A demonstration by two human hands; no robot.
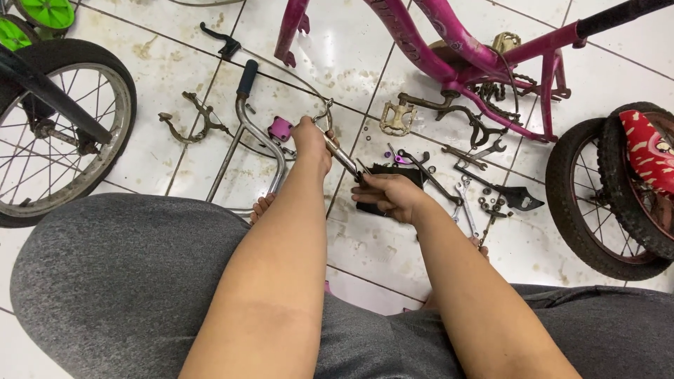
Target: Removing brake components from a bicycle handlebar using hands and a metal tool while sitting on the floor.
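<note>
While the person sits on the tiled floor (365, 63) with grey-clad knees drawn up, both hands work just above it: the left hand (311, 139) is curled tight around the near end of a chrome handlebar (247, 133), and the right hand (388, 193) is closed on a slim metal tool (342, 158) whose shaft runs up and away to meet the left hand's grip. The handlebar lies on the floor to the left of the hands, its black grip (247, 77) pointing away from the person, and a small pink clamp piece (280, 128) sits just beside the left hand. Under the right hand lies a black pouch (393, 175) (partly hidden by the fingers), with spanners (465, 196) and small nuts scattered just to its right. Beyond the hands a pink bicycle frame (449, 49) lies on its side, a rusty pedal (397, 118) near it. Far to the left of the left hand stands a spoked wheel (60, 130); far to the right of the right hand lean two black tyres (597, 203) and a red saddle (649, 151).
</note>
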